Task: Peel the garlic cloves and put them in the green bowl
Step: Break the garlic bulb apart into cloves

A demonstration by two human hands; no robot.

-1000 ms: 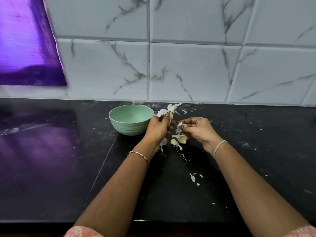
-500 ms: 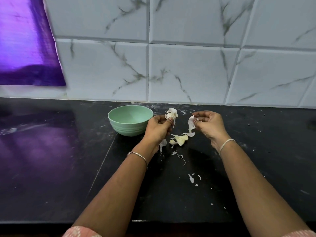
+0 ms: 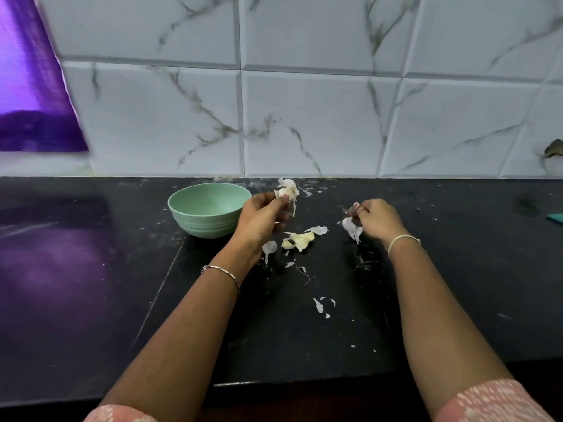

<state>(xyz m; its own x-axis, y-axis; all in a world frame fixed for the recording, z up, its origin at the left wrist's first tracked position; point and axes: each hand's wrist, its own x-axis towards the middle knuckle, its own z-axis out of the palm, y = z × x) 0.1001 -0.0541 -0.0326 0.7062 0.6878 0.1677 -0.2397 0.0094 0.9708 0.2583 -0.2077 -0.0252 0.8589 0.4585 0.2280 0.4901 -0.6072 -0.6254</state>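
As the right hand (image 3: 377,220), pinching a peel (image 3: 352,227), has drawn away rightward, the left hand (image 3: 262,216) grips the garlic (image 3: 287,190), seemingly upright.

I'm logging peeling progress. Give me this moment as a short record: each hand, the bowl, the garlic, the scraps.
left hand: grips a partly skinned garlic piece, raised beside the green bowl
right hand: pinches a loose papery skin, apart from the garlic
green bowl: on the black counter, left of both hands; no cloves visible inside
loose cloves: on the counter between the hands
scraps: skin bits scattered on the counter, nearer the person
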